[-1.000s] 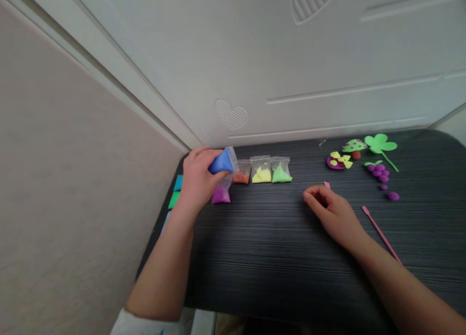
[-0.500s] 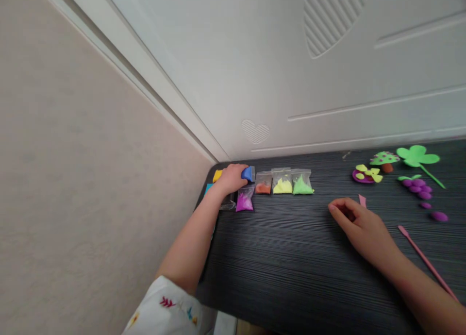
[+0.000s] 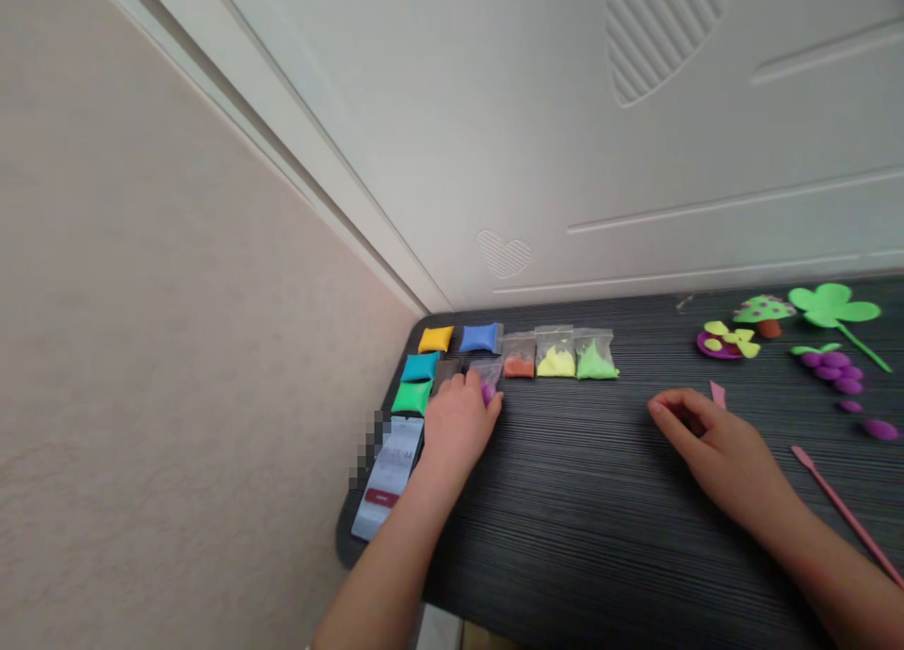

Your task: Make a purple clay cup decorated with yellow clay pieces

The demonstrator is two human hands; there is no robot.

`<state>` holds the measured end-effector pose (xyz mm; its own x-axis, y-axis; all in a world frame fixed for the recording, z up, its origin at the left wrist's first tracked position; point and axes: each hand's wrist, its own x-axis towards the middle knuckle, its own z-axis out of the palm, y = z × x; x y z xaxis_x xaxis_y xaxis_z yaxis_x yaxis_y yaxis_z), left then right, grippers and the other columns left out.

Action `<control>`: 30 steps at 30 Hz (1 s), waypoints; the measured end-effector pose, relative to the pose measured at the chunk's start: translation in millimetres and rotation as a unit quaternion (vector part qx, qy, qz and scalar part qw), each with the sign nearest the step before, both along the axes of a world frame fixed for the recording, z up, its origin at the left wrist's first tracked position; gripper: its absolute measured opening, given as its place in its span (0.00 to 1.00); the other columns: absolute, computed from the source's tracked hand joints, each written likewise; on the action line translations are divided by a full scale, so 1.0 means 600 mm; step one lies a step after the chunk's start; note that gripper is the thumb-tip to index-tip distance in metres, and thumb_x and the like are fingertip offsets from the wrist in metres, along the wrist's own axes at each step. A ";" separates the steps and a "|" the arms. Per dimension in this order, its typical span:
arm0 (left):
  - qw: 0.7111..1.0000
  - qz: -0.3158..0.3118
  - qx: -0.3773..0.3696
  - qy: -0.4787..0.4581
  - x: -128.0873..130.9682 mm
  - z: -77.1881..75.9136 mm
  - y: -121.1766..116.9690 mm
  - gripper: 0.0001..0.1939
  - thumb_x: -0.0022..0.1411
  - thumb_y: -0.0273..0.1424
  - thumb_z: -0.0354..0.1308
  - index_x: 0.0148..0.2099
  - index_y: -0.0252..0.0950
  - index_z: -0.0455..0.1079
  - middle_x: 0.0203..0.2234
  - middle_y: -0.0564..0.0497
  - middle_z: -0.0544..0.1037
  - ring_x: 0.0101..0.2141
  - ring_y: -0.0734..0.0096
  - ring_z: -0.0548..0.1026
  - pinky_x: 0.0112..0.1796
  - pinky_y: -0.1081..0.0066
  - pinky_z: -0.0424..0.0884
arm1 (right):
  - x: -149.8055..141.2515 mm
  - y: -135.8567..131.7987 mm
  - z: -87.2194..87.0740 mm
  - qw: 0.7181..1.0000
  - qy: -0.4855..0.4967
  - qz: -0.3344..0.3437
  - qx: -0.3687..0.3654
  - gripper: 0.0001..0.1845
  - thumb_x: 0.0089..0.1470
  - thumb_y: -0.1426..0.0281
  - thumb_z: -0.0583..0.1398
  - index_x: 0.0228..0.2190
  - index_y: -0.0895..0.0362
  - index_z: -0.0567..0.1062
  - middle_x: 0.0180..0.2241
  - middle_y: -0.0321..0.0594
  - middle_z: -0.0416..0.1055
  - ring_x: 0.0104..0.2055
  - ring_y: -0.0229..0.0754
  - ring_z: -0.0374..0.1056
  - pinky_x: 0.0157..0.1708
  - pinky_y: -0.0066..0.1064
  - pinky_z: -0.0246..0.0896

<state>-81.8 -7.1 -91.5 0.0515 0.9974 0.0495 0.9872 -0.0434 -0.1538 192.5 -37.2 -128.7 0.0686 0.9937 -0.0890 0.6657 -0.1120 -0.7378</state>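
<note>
My left hand (image 3: 458, 419) is over the small bag of purple clay (image 3: 488, 386), its fingers on one side and the thumb on the other. Most of the purple clay is hidden under the hand. A bag with dark contents (image 3: 443, 375) lies just beyond the fingertips, partly covered. My right hand (image 3: 710, 443) rests on the table, fingers curled and thumb meeting the index fingertip; nothing shows in it. Beside its knuckles lies a pink clay tool tip (image 3: 718, 394), partly hidden.
Clay packs in yellow (image 3: 436, 339), blue (image 3: 480, 337), teal (image 3: 420, 367) and green (image 3: 411, 398) lie left, above a phone (image 3: 388, 476). Bags of red-brown (image 3: 519, 363), pale yellow (image 3: 556, 358) and light green clay (image 3: 596, 360) follow. Right: clay mushroom (image 3: 763, 309), clover (image 3: 830, 303), grapes (image 3: 837, 367), pink stick tool (image 3: 844, 513).
My left hand has left the blue pack and come down toward me onto the purple bag. The yellow and blue packs are now uncovered. My right hand keeps its pose.
</note>
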 end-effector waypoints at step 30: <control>0.932 -0.207 0.061 -0.291 0.095 -0.013 -0.042 0.24 0.52 0.25 0.55 0.53 0.36 0.61 0.47 0.47 0.68 0.49 0.63 0.64 0.52 0.62 0.60 | -0.013 -0.012 0.015 0.989 0.099 0.040 0.100 0.15 0.55 0.60 0.53 0.41 0.53 0.69 0.37 0.38 0.70 0.37 0.40 0.65 0.37 0.32 0.58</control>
<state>-24.8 -32.5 -99.5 0.3593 0.8836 0.3003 0.8077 -0.4556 0.3743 184.9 -44.4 -119.4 -0.0100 0.9943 0.1065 0.5063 0.0969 -0.8569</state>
